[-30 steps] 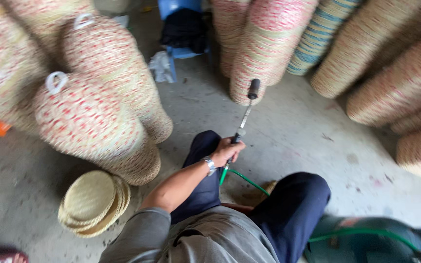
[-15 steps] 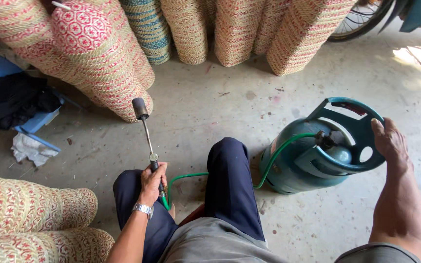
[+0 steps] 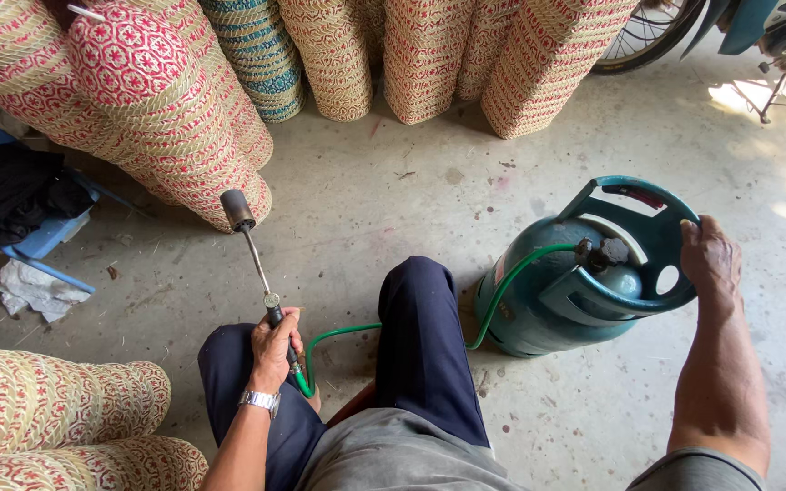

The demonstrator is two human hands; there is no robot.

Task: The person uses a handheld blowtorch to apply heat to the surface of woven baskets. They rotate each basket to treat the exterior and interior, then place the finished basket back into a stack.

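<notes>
While the person sits low on the concrete floor (image 3: 384, 200) with both knees drawn up in dark trousers, the biggest things in view are the stacks of woven baskets (image 3: 175, 109), patterned in red and straw colours, with one teal-banded stack among them. They lean in a row across the top of the view, and two more lie on their sides at the lower left corner (image 3: 47, 418). At the upper right a wheel (image 3: 648, 36) of a parked two-wheeler shows. At the left edge a blue stool (image 3: 38, 241) carries dark cloth, with a crumpled white rag (image 3: 34, 289) on the floor just beside it.

Next in size is the teal gas cylinder (image 3: 548, 309), which stands on the floor just right of the right knee, tilted toward the person. The right hand (image 3: 710, 259) is closed over the right side of its ring-shaped collar handle, fingers curled over the rim. A green hose (image 3: 511, 291) runs from the valve at the cylinder's top, curves down behind the right knee and comes out between the legs.

The hose ends at the gas torch (image 3: 256, 264), which the left hand (image 3: 275, 345) grips firmly by its handle, above the left thigh. A silver watch sits on that wrist. The torch's thin metal tube points up and away from the person, and its dark round nozzle is close to the lowest basket of the nearest red stack; whether they touch cannot be told.
</notes>
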